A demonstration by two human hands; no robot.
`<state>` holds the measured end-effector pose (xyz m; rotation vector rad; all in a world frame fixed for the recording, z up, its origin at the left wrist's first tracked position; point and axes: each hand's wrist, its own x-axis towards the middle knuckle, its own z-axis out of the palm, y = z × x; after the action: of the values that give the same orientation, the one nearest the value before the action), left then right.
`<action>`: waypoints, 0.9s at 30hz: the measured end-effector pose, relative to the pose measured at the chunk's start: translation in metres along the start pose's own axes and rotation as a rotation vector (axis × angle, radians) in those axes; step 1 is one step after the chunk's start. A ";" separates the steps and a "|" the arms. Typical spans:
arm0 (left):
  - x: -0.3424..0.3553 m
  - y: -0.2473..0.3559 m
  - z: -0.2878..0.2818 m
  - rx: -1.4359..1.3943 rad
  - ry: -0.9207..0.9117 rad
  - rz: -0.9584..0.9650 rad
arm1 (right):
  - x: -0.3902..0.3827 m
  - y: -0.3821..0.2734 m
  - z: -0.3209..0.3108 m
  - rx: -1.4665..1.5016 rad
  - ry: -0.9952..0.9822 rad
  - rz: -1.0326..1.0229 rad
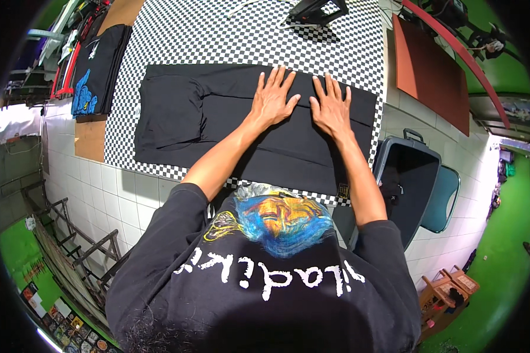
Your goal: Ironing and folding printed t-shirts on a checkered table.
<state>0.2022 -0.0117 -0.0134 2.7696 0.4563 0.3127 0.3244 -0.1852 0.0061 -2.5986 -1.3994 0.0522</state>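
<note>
A black garment (171, 147) lies partly folded and stretched across a black-and-white checkered table (247, 35), with a sleeve folded in at its left part. My left hand (272, 99) rests palm down on the upper middle of the fabric, fingers spread toward the far edge. My right hand (331, 109) lies palm down a little to the right of it, also with fingers spread on the cloth. A small label (343, 190) shows at the garment's lower right corner.
Folded black shirts (100, 70) with a blue print sit at the left. A dark iron (317, 15) stands at the far side. Right of the table are an open grey bin (403, 170), a teal chair (441, 200) and a reddish board (430, 76). Metal frames (100, 247) stand lower left.
</note>
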 end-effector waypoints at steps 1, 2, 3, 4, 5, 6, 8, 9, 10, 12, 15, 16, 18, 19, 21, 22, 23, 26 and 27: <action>-0.001 -0.002 -0.001 0.020 0.015 0.006 | 0.001 -0.005 0.005 -0.009 0.016 0.033; -0.001 -0.002 -0.002 0.019 0.015 0.008 | 0.001 -0.006 0.009 -0.019 0.031 0.067; -0.002 -0.001 -0.001 0.018 0.012 0.009 | -0.003 -0.003 0.009 -0.012 0.033 0.097; -0.002 0.000 -0.001 0.016 0.009 0.010 | -0.008 0.005 0.007 -0.055 0.032 0.140; -0.002 0.000 -0.001 0.014 0.006 0.013 | -0.014 0.014 0.003 -0.098 0.032 0.184; -0.003 -0.001 -0.002 0.015 0.007 0.008 | -0.020 0.023 -0.002 -0.107 0.009 0.220; -0.004 -0.002 -0.005 0.020 -0.010 -0.006 | -0.033 0.042 -0.009 -0.110 -0.006 0.276; -0.006 -0.002 -0.005 0.022 -0.018 -0.012 | -0.038 0.049 -0.011 -0.101 0.002 0.294; -0.007 -0.003 -0.005 0.024 -0.016 -0.016 | -0.041 0.055 -0.012 -0.106 -0.005 0.297; -0.008 -0.007 -0.004 -0.013 -0.009 -0.007 | -0.039 0.053 -0.013 -0.106 -0.012 0.279; -0.019 0.007 -0.028 -0.065 0.017 -0.011 | -0.038 0.041 -0.006 -0.106 0.079 0.346; -0.028 0.009 -0.041 -0.084 0.059 -0.001 | -0.038 0.029 -0.008 -0.059 0.116 0.317; -0.060 0.008 -0.069 -0.170 0.215 -0.033 | -0.039 -0.003 -0.012 0.052 0.164 0.219; -0.076 0.003 -0.080 -0.161 0.216 -0.038 | -0.040 -0.019 -0.013 0.110 0.175 0.162; -0.111 -0.016 -0.104 -0.194 0.298 -0.131 | -0.041 -0.052 -0.011 0.182 0.146 0.092; -0.129 -0.027 -0.112 -0.201 0.315 -0.182 | -0.042 -0.069 -0.010 0.216 0.132 0.058; -0.147 -0.037 -0.121 -0.207 0.334 -0.235 | -0.042 -0.086 -0.011 0.237 0.154 0.029; -0.187 -0.065 -0.145 -0.158 0.348 -0.390 | -0.037 -0.128 -0.011 0.372 0.159 -0.032; -0.196 -0.075 -0.153 -0.152 0.354 -0.417 | -0.034 -0.143 -0.012 0.487 0.147 -0.063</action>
<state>-0.0398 0.0302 0.0712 2.3960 1.0290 0.7017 0.1888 -0.1382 0.0418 -2.1143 -1.2323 0.1670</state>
